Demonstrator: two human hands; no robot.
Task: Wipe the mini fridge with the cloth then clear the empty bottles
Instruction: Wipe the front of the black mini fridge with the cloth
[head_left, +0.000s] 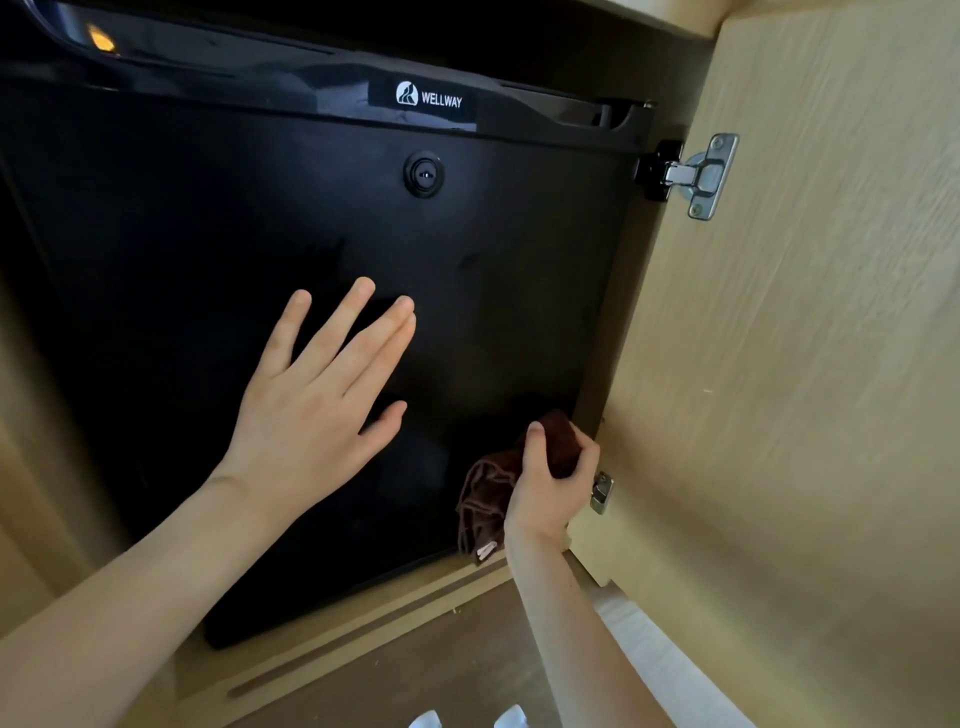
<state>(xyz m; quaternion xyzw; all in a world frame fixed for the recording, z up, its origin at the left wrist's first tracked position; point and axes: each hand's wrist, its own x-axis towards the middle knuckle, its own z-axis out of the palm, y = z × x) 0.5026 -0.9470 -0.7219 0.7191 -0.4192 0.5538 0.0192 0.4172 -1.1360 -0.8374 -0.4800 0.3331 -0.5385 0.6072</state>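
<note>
A black mini fridge (208, 218) with a WELLWAY label and a round lock fills a wooden cabinet; its door is closed. My left hand (317, 405) lies flat on the middle of the door, fingers spread. My right hand (550, 483) grips a dark brown cloth (488, 493) and holds it at the door's lower right corner, beside the cabinet wall. Two pale rounded tops, perhaps bottles (467, 719), peek in at the bottom edge.
The open wooden cabinet door (805, 389) stands at the right, with a metal hinge (701, 174) up high and a second hinge (601, 492) just beside my right hand. A wooden ledge (363, 623) runs under the fridge.
</note>
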